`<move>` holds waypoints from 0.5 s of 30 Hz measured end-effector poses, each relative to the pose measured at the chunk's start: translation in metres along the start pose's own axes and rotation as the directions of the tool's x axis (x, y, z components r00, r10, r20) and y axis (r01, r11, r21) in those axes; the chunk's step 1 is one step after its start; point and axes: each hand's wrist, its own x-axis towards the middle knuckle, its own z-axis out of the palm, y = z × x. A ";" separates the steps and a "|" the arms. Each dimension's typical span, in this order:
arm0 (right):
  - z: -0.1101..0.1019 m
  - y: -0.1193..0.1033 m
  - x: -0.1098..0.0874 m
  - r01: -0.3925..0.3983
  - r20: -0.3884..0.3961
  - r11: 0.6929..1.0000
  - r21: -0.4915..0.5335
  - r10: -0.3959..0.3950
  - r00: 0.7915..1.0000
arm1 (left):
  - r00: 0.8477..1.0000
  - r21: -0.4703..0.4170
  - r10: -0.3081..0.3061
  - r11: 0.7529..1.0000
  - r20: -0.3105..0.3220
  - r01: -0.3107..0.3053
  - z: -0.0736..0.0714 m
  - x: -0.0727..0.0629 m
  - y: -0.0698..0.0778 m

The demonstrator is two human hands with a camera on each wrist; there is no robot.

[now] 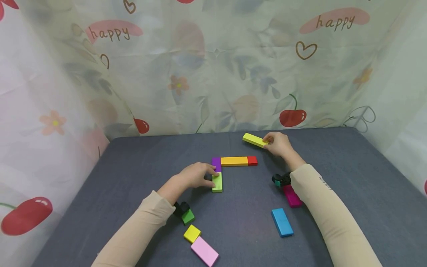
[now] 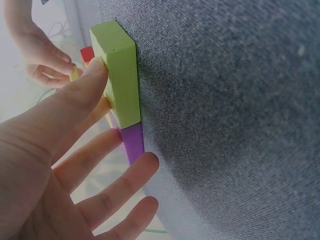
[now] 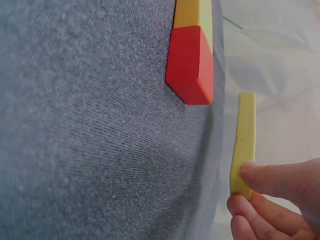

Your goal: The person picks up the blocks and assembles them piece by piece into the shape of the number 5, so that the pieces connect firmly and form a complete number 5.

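Note:
My right hand (image 1: 278,143) pinches a long yellow block (image 1: 253,139) by its right end, with the thumb along one face in the right wrist view. The block hangs above the back of the table, beyond a row of blocks. My left hand (image 1: 195,175) rests its thumb and fingertips on a lime green block (image 1: 217,184), other fingers spread out. That block lies end to end with a purple block (image 1: 216,163). From the purple one, an orange-yellow block (image 1: 234,161) runs right to a small red block (image 1: 252,160), forming a corner shape.
Near the left sleeve lie a green block (image 1: 188,217), a small yellow block (image 1: 192,233) and a pink block (image 1: 205,251). A blue block (image 1: 282,222) and a magenta block (image 1: 292,196) lie by the right sleeve. Patterned cloth (image 1: 217,74) hangs behind the grey table (image 1: 247,237).

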 end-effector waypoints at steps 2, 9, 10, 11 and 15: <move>-0.002 -0.001 -0.002 0.011 0.000 1.000 0.000 -0.011 1.000 | 1.000 0.001 0.002 1.000 -0.001 -0.002 0.000 0.000 0.000; -0.004 -0.004 -0.009 0.048 -0.003 0.999 -0.012 -0.048 0.999 | 1.000 0.004 0.003 1.000 0.003 -0.003 0.000 0.000 0.000; -0.004 -0.004 -0.009 0.056 -0.003 0.998 -0.014 -0.056 0.998 | 1.000 0.003 0.002 1.000 0.004 -0.002 0.000 0.000 0.000; -0.004 -0.004 -0.010 0.058 -0.001 0.998 -0.012 -0.058 0.998 | 1.000 0.002 0.001 1.000 0.003 -0.001 0.000 0.000 0.000; -0.004 -0.005 -0.012 0.073 0.007 0.997 -0.008 -0.073 0.997 | 1.000 0.002 -0.001 1.000 0.000 0.001 0.001 0.001 0.000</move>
